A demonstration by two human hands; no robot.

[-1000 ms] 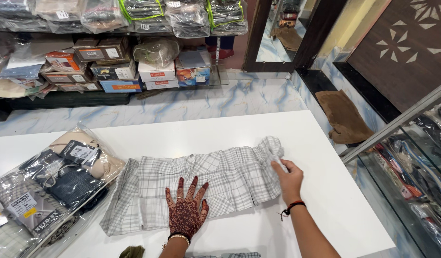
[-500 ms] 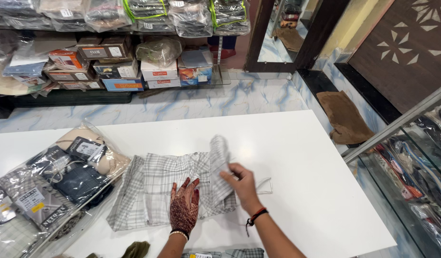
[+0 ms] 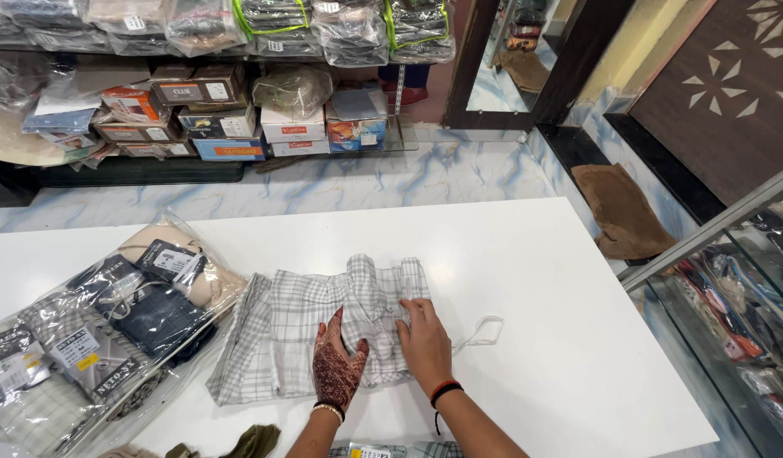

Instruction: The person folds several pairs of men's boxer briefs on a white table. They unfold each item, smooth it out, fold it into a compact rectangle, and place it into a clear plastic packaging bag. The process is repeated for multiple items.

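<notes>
Nearest to me, my left hand lies flat on the checked garment, fingers spread and pressing down, clamped on nothing; my right hand sits just beside it on the garment's right part, fingers together and slightly curled on the cloth, pressing rather than pinching as far as I can tell. The risk I see is in the raised ridge of fabric between my two hands; if I slide either palm sideways, that bunch may roll over and set a crooked crease; and the thin white string trailing off the right edge onto the table could catch under my wrist and drag the fold open. The left part of the garment lies close to the clear plastic packet of folded clothes; a push that way could ruck the cloth against it.

The garment itself is a light grey-and-white check, thin and soft by the look of it, folded in a rough rectangle near the front middle of the white table; its middle is humped, its left edge lies flatter.

Further off, the marble floor runs behind the table; beyond it, shelves carry boxes and bagged clothes.
</notes>
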